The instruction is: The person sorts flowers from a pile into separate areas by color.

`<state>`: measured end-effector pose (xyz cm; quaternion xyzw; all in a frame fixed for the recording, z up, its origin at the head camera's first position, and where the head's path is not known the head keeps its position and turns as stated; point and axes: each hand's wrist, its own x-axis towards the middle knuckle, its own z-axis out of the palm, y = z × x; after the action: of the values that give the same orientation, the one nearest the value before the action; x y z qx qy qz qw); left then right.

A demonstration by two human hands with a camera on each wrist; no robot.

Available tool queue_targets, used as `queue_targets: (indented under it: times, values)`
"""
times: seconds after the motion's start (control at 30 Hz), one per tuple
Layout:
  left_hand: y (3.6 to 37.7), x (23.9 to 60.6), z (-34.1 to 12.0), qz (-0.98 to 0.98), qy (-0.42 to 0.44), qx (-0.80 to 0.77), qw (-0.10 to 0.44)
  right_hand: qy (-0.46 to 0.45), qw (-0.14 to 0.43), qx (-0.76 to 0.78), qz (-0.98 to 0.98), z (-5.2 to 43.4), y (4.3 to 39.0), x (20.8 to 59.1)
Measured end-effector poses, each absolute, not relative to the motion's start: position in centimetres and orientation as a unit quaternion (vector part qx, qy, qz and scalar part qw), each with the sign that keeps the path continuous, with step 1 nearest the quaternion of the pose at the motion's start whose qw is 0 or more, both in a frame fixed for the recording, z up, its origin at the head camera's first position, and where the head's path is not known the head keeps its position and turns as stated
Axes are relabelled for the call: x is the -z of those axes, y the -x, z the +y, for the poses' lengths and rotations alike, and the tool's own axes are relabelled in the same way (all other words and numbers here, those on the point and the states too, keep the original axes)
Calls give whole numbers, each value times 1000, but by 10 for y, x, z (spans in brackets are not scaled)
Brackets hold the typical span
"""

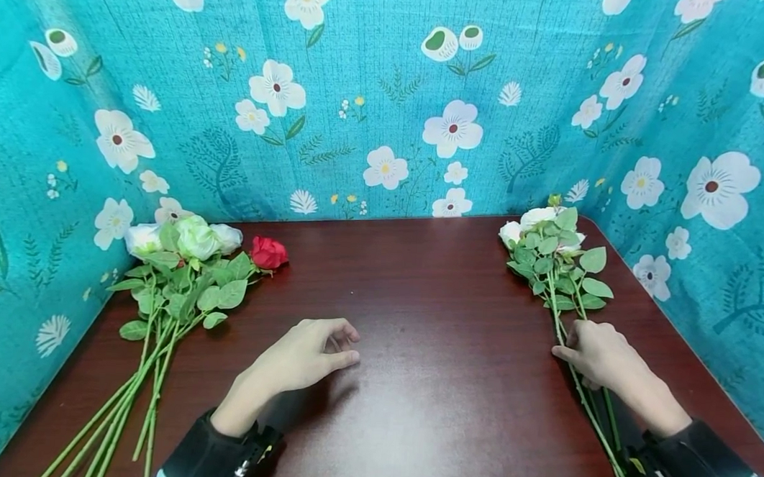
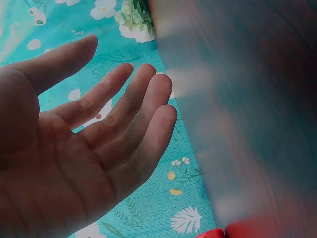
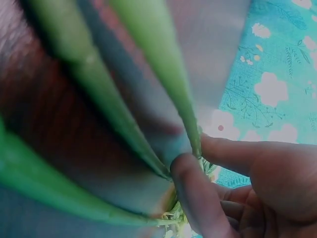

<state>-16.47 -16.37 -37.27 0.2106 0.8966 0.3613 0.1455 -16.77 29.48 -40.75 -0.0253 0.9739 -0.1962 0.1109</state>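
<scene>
Rose stems point(image 1: 562, 327) within right hand point(image 1: 599, 354) grip

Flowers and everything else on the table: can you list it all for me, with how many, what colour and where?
White roses, left bunch: about three, white with green stems, table's left side.
Red rose: one, red, beside the left bunch.
White roses, right bunch: a few, exact count unclear, white with green leaves, far right of table.
Table: one, dark reddish brown.
Floral cloth: teal with white flowers, around the table.
Left hand: fingers relaxed, holding nothing, middle of table.
Right hand: pinching the right bunch's stems.
</scene>
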Motion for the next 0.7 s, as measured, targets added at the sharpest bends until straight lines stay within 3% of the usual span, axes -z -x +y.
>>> queue_targets:
  times: [0.37,0.7]
  values:
    - [166,370,-161,898,-212,-355,150,22,42,160,986,287,169,393]
    - [169,367,-158,898,-221,-352,140,65,-45,210,975,268,176,353]
